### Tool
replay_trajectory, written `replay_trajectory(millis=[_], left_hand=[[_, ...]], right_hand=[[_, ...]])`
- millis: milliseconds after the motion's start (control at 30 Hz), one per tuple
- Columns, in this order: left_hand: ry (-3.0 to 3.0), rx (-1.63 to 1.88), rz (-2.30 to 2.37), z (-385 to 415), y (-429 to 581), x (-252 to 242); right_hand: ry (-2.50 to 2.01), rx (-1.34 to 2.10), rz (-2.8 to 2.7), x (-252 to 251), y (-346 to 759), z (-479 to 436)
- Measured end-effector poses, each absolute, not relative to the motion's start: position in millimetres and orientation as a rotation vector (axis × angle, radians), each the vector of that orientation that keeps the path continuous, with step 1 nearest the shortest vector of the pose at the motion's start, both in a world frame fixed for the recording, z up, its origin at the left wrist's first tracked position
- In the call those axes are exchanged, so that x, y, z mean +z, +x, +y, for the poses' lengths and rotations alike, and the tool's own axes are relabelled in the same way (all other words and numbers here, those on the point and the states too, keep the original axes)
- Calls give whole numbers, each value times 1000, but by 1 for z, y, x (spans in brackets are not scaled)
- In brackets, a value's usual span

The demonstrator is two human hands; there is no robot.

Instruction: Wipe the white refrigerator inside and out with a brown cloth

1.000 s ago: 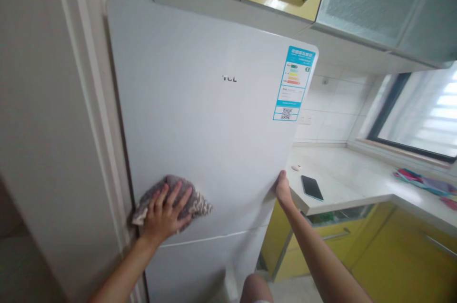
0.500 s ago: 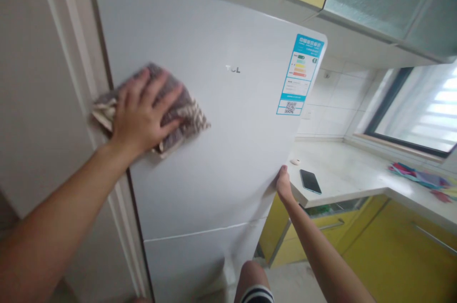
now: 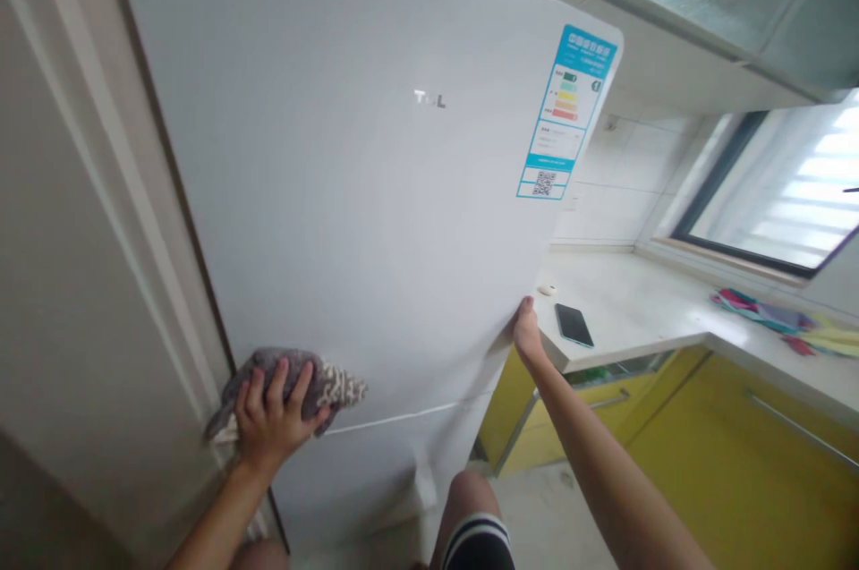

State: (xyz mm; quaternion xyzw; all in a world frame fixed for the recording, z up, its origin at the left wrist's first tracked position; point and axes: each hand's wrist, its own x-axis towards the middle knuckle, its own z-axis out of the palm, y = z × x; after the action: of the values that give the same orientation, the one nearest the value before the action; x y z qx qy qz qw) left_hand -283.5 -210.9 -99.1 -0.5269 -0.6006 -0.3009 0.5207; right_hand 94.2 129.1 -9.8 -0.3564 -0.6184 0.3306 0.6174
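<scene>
A white fridge door (image 3: 349, 194) fills the middle of the view, with a blue energy label (image 3: 567, 114) near its top right corner. My left hand (image 3: 272, 413) presses a grey patterned cloth (image 3: 328, 382) flat against the door's lower left, fingers spread over it. My right hand (image 3: 527, 333) grips the door's right edge, with the fingers hidden behind the door.
A white counter (image 3: 644, 319) runs to the right with a dark phone (image 3: 574, 325) and a small white object (image 3: 547, 289) on it. Coloured cloths (image 3: 771, 315) lie under the window. Yellow cabinets (image 3: 738, 472) sit below, a door frame (image 3: 114, 194) at left.
My left hand swept the cloth up the door's left side, then back down to the lower left. My right hand stayed on the door's edge. The view tilted down slightly.
</scene>
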Motion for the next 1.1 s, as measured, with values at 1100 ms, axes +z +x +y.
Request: replay_trajectory(millis=[1100], left_hand=[[-1727,-900,-1087,13,-47,329]], right_hand=[[-559,1225,-1368,-2,97,110]])
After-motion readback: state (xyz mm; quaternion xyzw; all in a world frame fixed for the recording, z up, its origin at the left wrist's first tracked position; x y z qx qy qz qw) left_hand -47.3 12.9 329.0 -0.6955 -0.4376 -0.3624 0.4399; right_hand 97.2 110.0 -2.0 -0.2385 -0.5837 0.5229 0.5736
